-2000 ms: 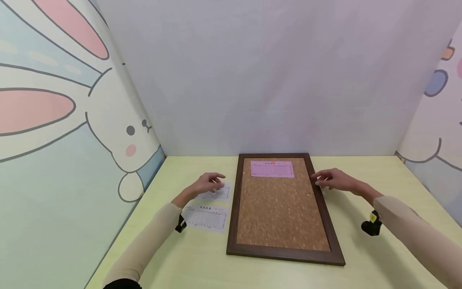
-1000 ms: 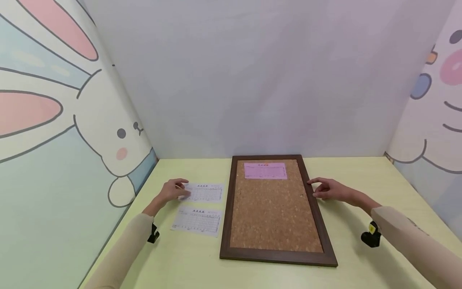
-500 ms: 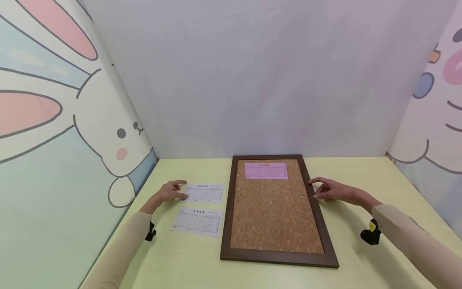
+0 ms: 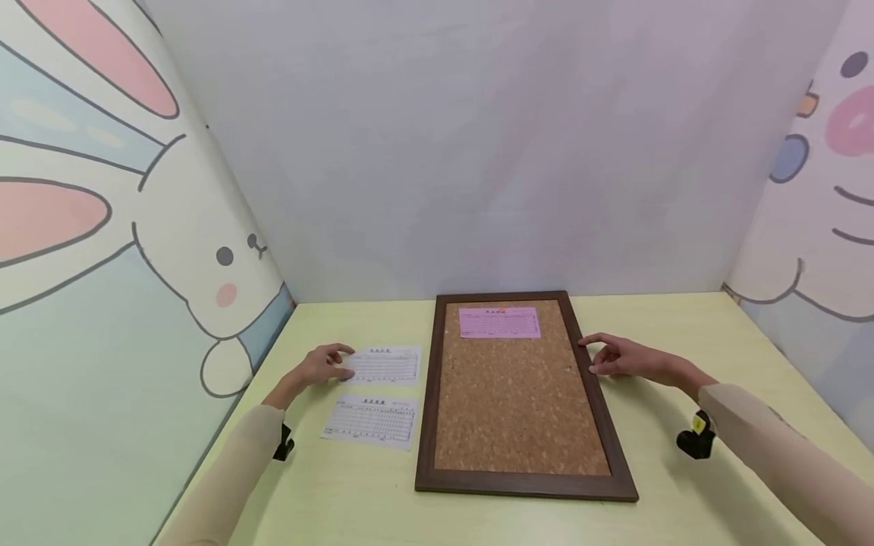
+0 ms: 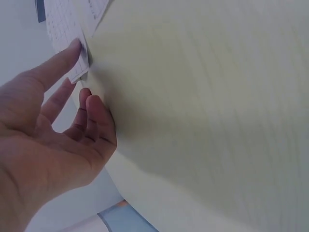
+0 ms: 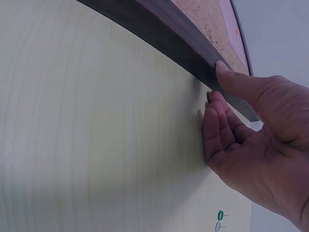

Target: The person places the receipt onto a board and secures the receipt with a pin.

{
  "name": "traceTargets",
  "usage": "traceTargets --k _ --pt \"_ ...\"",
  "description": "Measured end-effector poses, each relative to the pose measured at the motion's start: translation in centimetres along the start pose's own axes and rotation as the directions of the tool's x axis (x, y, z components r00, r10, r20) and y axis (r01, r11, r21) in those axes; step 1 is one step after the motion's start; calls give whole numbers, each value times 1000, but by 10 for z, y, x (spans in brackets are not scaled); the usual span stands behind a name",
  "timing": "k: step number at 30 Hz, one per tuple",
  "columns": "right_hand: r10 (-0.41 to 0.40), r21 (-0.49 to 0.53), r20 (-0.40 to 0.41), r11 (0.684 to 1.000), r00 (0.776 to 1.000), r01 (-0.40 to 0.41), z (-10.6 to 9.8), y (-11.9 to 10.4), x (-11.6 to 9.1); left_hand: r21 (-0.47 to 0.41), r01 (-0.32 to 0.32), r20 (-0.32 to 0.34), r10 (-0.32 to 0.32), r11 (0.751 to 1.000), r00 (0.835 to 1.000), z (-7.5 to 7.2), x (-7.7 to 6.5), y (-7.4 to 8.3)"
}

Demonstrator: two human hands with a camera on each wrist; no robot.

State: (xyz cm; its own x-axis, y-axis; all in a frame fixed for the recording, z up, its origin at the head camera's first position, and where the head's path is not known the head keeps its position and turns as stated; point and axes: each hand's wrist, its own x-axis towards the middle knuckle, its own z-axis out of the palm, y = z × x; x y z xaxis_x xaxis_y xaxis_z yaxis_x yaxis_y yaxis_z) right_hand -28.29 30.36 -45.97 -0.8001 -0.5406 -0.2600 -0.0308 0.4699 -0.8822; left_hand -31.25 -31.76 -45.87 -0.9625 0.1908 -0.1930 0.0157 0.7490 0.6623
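Observation:
The left hand (image 4: 319, 365) lies at the left edge of the upper white printed form (image 4: 384, 365); thumb and index finger are spread apart along the edge. In the left wrist view, the thumb tip presses the paper's edge and the other fingers bend in above the table. The right hand (image 4: 628, 358) touches the right side of a brown-framed cork board (image 4: 522, 409). Its thumb rests on the dark frame (image 6: 193, 46) in the right wrist view, with several fingers bent beside it. A pink form (image 4: 500, 323) lies at the board's top, an orange-red spot at its upper edge.
A second white form (image 4: 371, 421) lies just below the first, left of the board. Two pushpins, one green (image 6: 220, 215) and one clear (image 6: 218, 226), lie on the light wooden table (image 4: 519, 523) right of the board. Walls enclose the back and sides.
The left hand moved left, from over the upper white form to its left edge, and stayed there. The right hand stays at the frame, its index finger now extended onto it.

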Motion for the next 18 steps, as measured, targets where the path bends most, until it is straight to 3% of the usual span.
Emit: traceTargets --k 7,13,18 --pt "1 -2 2 1000 1000 -1 5 0 2 -14 70 -30 -70 997 997 0 -5 1" --pt "2 -17 -22 1000 1000 -2 2 0 -1 -103 78 -55 -84 992 995 0 -3 2" --pt "-20 -47 -80 999 997 16 -4 2 -2 -147 128 -50 -137 981 989 -2 -1 1"
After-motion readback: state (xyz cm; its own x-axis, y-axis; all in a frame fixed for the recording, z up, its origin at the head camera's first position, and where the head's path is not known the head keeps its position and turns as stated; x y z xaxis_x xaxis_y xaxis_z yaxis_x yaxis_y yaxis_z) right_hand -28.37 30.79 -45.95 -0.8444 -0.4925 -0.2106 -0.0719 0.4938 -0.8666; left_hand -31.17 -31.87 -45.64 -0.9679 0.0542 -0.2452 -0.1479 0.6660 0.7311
